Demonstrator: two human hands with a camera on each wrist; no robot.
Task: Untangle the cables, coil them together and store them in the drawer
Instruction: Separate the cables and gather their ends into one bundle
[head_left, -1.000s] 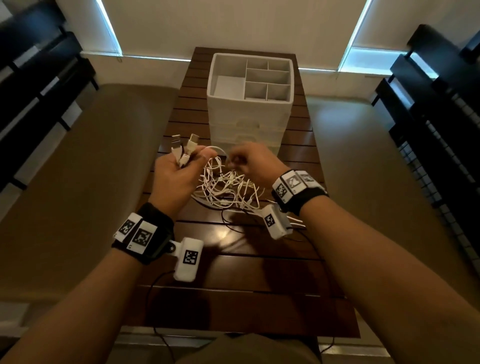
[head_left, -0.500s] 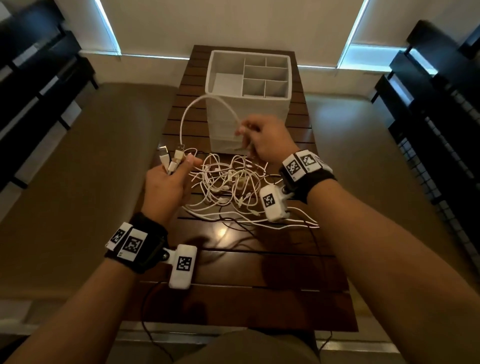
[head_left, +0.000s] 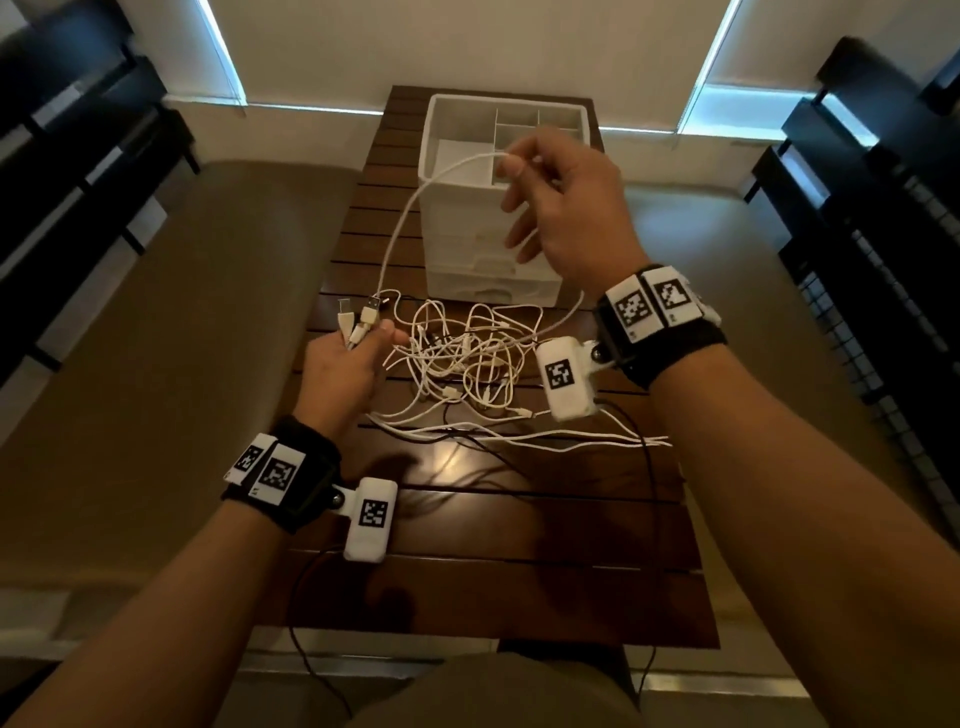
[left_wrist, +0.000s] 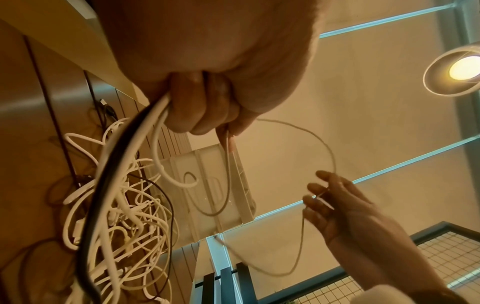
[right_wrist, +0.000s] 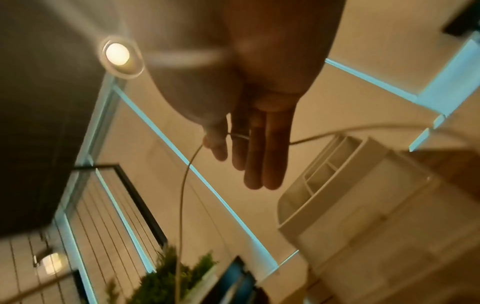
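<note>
R hand (head_left: 566, 208) pinches cable (head_left: 400, 228); L hand (head_left: 343, 374) grips plugs (head_left: 358, 319).

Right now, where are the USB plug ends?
In the head view, the USB plug ends stick up from the left hand, left of the cable tangle and the white drawer unit.

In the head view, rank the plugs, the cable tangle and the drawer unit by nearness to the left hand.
1. Plugs, gripped in the left hand.
2. Cable tangle, on the table just right of it.
3. Drawer unit, beyond the tangle, at the table's far end.
</note>
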